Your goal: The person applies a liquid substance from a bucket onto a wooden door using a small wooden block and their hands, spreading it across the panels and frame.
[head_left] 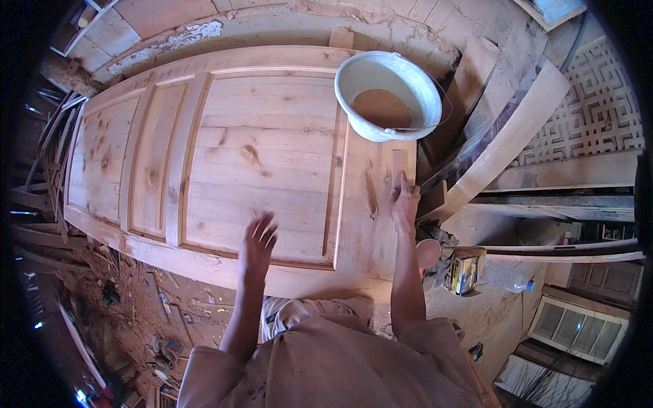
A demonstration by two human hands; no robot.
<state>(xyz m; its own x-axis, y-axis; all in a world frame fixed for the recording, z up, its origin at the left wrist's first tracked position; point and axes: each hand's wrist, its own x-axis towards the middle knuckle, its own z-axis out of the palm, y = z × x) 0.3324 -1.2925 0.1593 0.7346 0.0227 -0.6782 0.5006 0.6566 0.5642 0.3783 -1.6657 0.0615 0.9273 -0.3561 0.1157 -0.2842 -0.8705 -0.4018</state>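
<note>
A pale wooden panelled door (258, 156) lies flat in front of me. My left hand (257, 246) hovers over its near edge, fingers spread and holding nothing. On the door's right end rail, my right hand (405, 200) grips the near end of a small flat brown strip (398, 162), forefinger stretched along it. The strip's exact kind cannot be made out. Just beyond it stands a white bucket (425, 102) with a wire handle and brown powdery stuff (381, 107) inside. Left of my right hand, a dark brown elongated mark (371, 194) shows on the rail.
Curved boards (510, 139) lean at the right, near a patterned lattice panel (578, 102). A pink disc (428, 253), a yellow-black box (462, 272) and a clear bottle (507, 277) sit right of the door. Wood scraps (173, 319) and shavings litter the floor at left.
</note>
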